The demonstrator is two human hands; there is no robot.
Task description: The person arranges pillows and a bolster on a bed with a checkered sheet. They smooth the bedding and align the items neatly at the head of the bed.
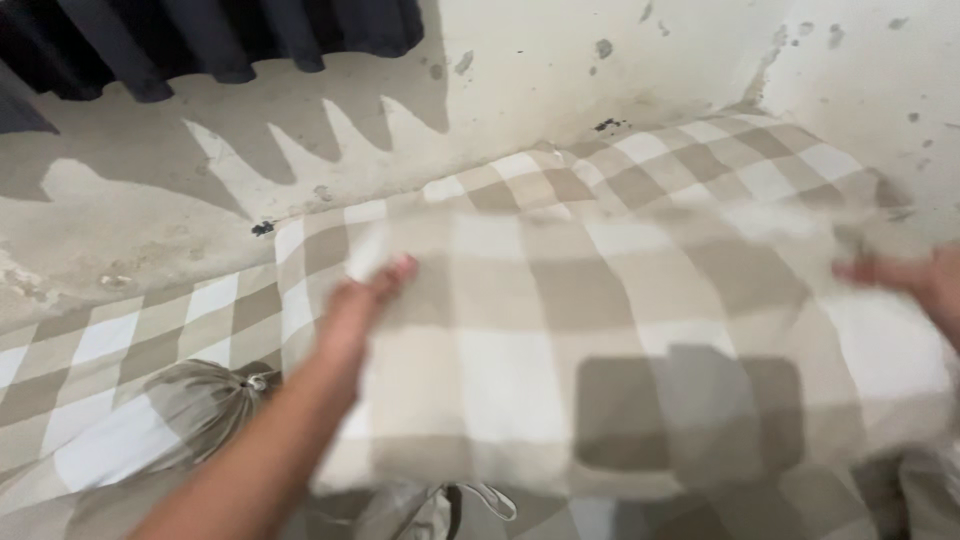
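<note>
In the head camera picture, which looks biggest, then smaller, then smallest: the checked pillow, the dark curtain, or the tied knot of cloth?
1. Checked pillow, held up close to the camera, so it looks extra big.
2. Dark curtain, only partly in view.
3. Tied knot of cloth.

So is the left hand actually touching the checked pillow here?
Touching. The head view shows the left hand lying on the checked pillow near its upper left corner, fingertips over the edge with no gap, though motion blur hides the exact grip.
</note>
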